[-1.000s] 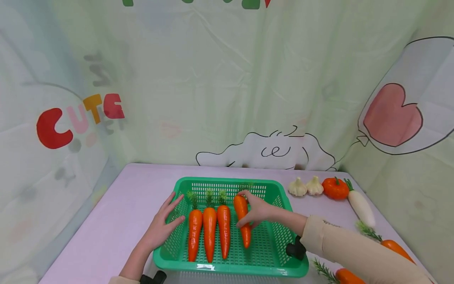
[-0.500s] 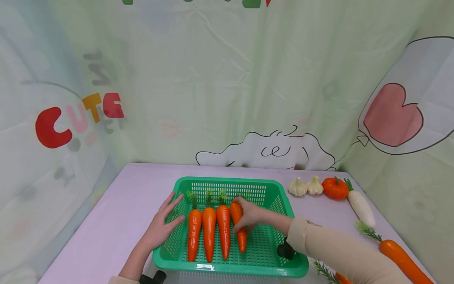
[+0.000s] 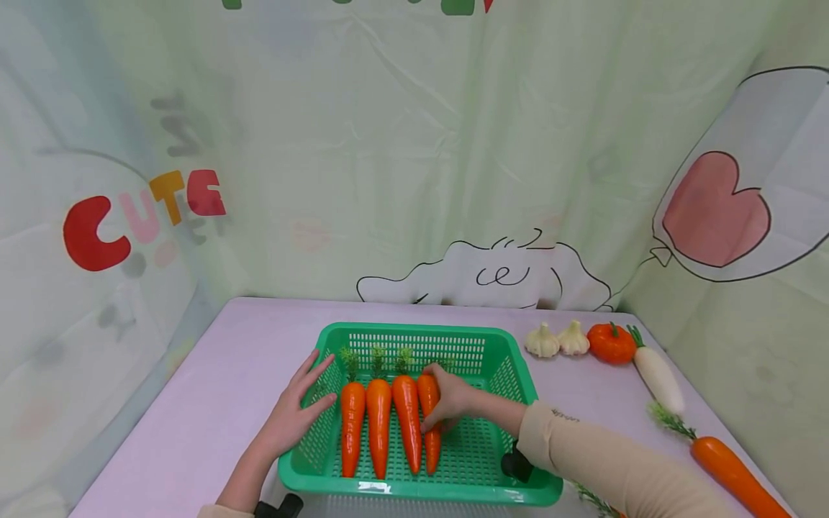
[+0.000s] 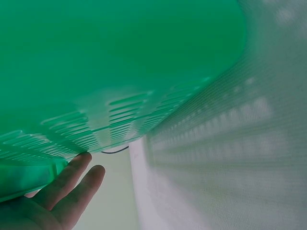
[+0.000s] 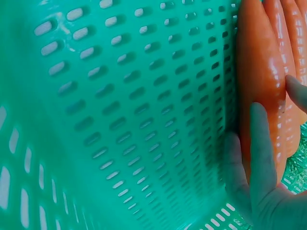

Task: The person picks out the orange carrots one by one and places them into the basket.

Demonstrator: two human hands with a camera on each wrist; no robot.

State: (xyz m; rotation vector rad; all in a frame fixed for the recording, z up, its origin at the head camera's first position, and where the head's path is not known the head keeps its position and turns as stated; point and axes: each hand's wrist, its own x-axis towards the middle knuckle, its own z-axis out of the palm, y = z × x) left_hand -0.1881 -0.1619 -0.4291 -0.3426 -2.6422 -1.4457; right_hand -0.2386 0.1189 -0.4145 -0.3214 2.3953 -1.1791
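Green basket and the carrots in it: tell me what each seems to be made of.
Green basket: most likely moulded plastic, semi-glossy; its rim catches highlights, and regular slots pierce its walls and floor.

Carrots: probably imitations in glossy plastic or coated foam, going by the sharp highlights and near-uniform orange skin; the look alone cannot settle which.

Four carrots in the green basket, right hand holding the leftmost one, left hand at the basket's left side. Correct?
One error: the right hand holds the rightmost carrot, not the leftmost; the head view shows it. The rest stands: four carrots in the green basket, left hand at its left side.
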